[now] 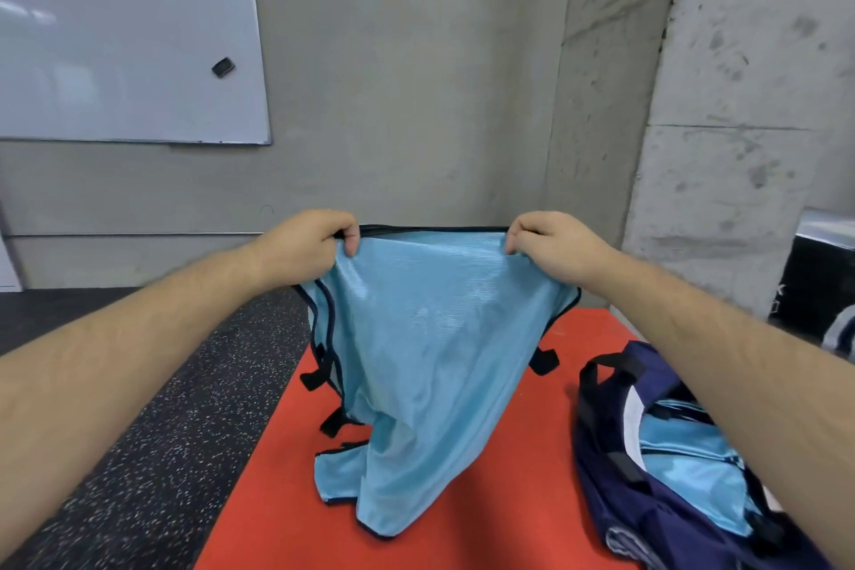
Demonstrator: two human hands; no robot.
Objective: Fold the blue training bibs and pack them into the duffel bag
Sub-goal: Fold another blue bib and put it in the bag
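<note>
Beside the open duffel bag [610, 509] at lower right, the left hand [305, 245] and right hand [550, 245] each pinch a top corner of a hanging blue bib [416, 361].

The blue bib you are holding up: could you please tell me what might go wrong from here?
The bib hangs from pinches of the left hand and right hand at its top corners; its lower end bunches on the red mat, so a fold may come out crooked.
Its black straps dangle at the sides and could tangle or stick out of the fold.
</note>
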